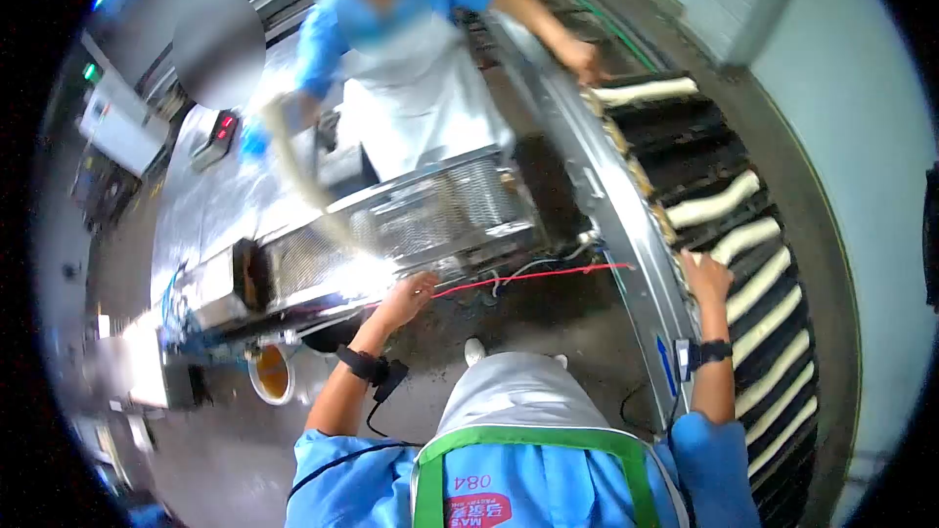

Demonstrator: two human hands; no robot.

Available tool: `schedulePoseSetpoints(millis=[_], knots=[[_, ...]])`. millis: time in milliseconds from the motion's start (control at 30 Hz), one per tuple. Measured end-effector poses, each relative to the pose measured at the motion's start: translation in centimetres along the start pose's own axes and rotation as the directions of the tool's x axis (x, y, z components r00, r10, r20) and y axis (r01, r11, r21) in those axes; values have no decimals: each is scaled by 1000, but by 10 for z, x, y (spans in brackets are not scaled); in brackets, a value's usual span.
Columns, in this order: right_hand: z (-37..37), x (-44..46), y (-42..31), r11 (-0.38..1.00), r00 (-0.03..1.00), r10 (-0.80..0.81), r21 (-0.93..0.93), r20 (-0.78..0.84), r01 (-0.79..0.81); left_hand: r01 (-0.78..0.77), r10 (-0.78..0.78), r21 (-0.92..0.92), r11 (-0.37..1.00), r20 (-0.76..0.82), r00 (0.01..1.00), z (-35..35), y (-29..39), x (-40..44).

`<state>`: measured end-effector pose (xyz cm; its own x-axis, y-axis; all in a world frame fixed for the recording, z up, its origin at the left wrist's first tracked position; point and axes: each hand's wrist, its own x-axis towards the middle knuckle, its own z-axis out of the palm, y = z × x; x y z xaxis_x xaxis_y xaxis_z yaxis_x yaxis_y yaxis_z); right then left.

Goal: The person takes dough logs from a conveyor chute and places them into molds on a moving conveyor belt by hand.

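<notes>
From above, in the head view, I can see the mesh conveyor (391,220) slanting across the middle, and everything else lies around it. The left hand (406,298) is at its near edge, just beside the red cord (548,275); its fingers look partly bent, but I can't tell whether they grip anything. Well to the right of the mesh conveyor, the right hand (706,279) is at the far side of the long metal rail (636,225), close to the near ends of the pale dough strips (716,203). Its fingers look curled, though I can't make out whether they close on a strip. Those strips lie crosswise on the dark slatted bed (685,152), beyond the rail as seen from the mesh conveyor, several of them roughly side by side. Behind the mesh conveyor stands a co-worker (401,88) in blue with a pale apron, one hand (584,61) reaching across to the end of the farthest strip. Close to the co-worker's other arm, a long pale piece (298,171) slants down over the mesh conveyor, badly blurred. Left of and behind the mesh conveyor is the shiny steel bench (210,200), carrying a small device with a red display (212,142). Below the mesh conveyor's left part, a white bucket (272,374) with something yellow-brown inside stands on the floor (235,450).
</notes>
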<state>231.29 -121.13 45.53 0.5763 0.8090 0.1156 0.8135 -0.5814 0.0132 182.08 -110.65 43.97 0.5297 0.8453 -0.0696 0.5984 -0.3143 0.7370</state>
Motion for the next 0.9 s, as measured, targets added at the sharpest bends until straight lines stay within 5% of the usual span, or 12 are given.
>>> schedulePoseSetpoints(millis=[133,233,333,367,433,500,567,600,700,767,800,900], knots=[[-3,-4,-27,999,995,10,33,102,-13,184,-196,-95,978,-136,971,-15,-43,-38],[-5,-22,-29,995,987,80,-65,137,-71,161,-173,-75,984,-184,968,-20,-108,-51],[28,-34,-12,999,995,37,1,-90,-37,285,-478,-608,741,-180,860,-46,-112,-59],[16,-34,-18,995,996,87,54,-22,-86,209,-441,-610,764,-257,860,-50,-143,-64],[30,-35,-12,1000,966,-20,-24,-257,14,352,-565,-586,730,-228,793,-71,-136,-69],[32,-29,-10,970,987,11,-239,-161,-49,266,-481,-446,855,-486,730,-74,-196,-78],[55,-25,11,972,936,-163,-213,-312,99,311,-714,-727,612,-338,614,-101,-104,-80],[34,-32,-4,992,962,-127,-59,-242,116,170,-620,-722,670,-419,663,-98,-161,-92],[52,-21,21,985,989,-60,-169,-137,37,411,-853,-748,521,-441,278,-116,-244,-84],[60,-15,39,972,997,72,-226,9,-68,530,-746,-555,641,-613,260,-117,-344,-87],[38,-27,17,972,997,66,-229,39,-55,567,-775,-612,552,-627,77,-133,-261,-80],[24,-26,8,970,995,54,-243,88,-31,552,-900,-759,345,-435,-35,-147,-300,-73]])
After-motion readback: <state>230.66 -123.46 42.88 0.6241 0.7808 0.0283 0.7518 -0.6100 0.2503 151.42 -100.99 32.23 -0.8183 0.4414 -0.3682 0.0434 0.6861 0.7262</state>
